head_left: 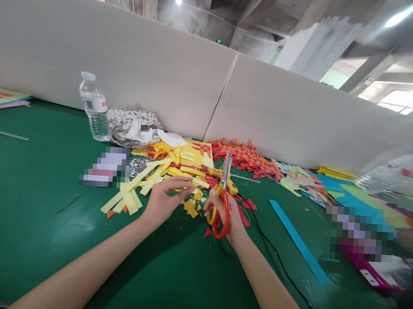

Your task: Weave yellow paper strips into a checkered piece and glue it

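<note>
My right hand [229,216] is wrapped round the red and yellow handles of a pair of scissors [225,174], whose blades point up and away from me. My left hand [167,196] is just to the left, thumb and fingertips pinched together; whatever is between them is too small to make out. Under and behind both hands lie yellow paper strips [130,194], yellow paper scraps [191,208] and red scraps [248,204]. A yellow-handled tool [231,187] with a black cord lies partly hidden behind the scissors.
A water bottle [93,108] and a patterned cloth bundle [134,124] stand by the white partition [156,63]. Woven red-orange paper fish [244,154] are piled at the back. A blue strip [297,239] and black cord [273,252] lie right. Another person's hand [411,241] shows at far right.
</note>
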Action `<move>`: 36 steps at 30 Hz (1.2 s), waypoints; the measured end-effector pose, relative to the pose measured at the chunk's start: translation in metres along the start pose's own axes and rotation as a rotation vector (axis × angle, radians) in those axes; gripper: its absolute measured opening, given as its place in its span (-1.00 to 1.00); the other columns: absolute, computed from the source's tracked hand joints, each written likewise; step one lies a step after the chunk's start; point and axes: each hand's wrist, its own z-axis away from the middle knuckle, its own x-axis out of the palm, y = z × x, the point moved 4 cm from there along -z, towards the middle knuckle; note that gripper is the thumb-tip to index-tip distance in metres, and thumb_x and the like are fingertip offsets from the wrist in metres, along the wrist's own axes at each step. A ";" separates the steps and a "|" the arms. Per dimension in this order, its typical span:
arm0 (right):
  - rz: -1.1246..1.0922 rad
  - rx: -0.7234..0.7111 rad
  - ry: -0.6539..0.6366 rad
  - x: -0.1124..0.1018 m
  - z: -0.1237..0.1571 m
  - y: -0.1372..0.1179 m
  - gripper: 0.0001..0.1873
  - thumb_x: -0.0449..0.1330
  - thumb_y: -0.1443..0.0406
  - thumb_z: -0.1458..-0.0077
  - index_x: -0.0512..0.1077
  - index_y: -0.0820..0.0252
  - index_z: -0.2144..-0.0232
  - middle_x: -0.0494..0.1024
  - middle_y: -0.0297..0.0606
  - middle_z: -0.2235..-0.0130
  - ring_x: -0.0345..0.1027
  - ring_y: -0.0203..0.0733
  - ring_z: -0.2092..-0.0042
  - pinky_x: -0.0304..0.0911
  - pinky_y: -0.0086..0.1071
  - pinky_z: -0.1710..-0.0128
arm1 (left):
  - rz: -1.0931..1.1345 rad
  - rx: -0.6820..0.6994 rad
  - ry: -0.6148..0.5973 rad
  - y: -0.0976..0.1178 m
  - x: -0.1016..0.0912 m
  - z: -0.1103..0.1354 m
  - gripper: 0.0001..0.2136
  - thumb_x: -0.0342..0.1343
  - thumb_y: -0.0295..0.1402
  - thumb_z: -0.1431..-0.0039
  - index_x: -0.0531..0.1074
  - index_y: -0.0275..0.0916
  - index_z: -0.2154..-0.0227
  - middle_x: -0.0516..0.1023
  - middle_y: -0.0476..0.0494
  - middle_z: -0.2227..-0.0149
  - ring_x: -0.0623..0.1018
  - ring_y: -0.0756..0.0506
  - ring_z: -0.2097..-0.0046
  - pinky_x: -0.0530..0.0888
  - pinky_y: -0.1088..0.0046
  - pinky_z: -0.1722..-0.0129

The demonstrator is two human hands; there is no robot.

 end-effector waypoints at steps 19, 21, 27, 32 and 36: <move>-0.286 -0.087 0.076 -0.006 -0.002 -0.002 -0.65 0.33 0.31 0.30 0.20 0.13 0.51 0.31 -0.45 0.48 0.24 -0.31 0.43 0.22 -0.37 0.34 | 0.304 -0.391 -0.043 -0.008 -0.006 -0.006 -0.72 0.09 -0.40 0.05 0.33 -0.16 0.20 0.40 -0.14 0.00 0.45 -0.16 0.04 0.47 0.37 0.29; -0.276 -0.093 0.001 -0.003 -0.001 -0.001 -0.66 0.32 0.31 0.28 0.20 0.12 0.50 0.30 -0.45 0.49 0.23 -0.32 0.44 0.22 -0.37 0.37 | 0.293 -0.577 -0.214 -0.005 -0.002 -0.002 -0.58 0.23 -0.33 0.13 0.34 -0.17 0.13 0.48 -0.16 0.17 0.50 -0.14 0.17 0.49 0.43 0.44; -0.220 -0.137 0.006 -0.001 0.000 -0.009 -0.65 0.33 0.26 0.25 0.18 0.11 0.50 0.36 -0.43 0.45 0.31 -0.29 0.39 0.27 -0.34 0.28 | 0.273 -0.687 -0.384 -0.006 0.003 0.004 -0.58 0.38 -0.43 0.35 0.43 -0.26 0.31 0.52 -0.05 0.39 0.53 0.00 0.40 0.49 0.56 0.48; -0.271 -0.041 0.070 0.003 0.000 -0.007 -0.63 0.36 0.23 0.27 0.20 0.12 0.51 0.38 -0.43 0.44 0.37 -0.28 0.39 0.34 -0.28 0.25 | 0.363 -0.567 -0.178 -0.013 0.000 -0.004 -0.58 0.35 -0.34 0.25 0.42 -0.24 0.24 0.54 -0.17 0.15 0.55 -0.09 0.22 0.52 0.48 0.32; -0.302 -0.050 0.126 0.002 -0.002 -0.005 -0.58 0.40 0.25 0.35 0.20 0.14 0.53 0.37 -0.44 0.45 0.38 -0.28 0.42 0.37 -0.24 0.25 | 0.360 -0.545 -0.153 -0.014 0.003 -0.002 -0.59 0.35 -0.33 0.27 0.43 -0.24 0.27 0.56 -0.18 0.19 0.56 -0.12 0.22 0.50 0.44 0.31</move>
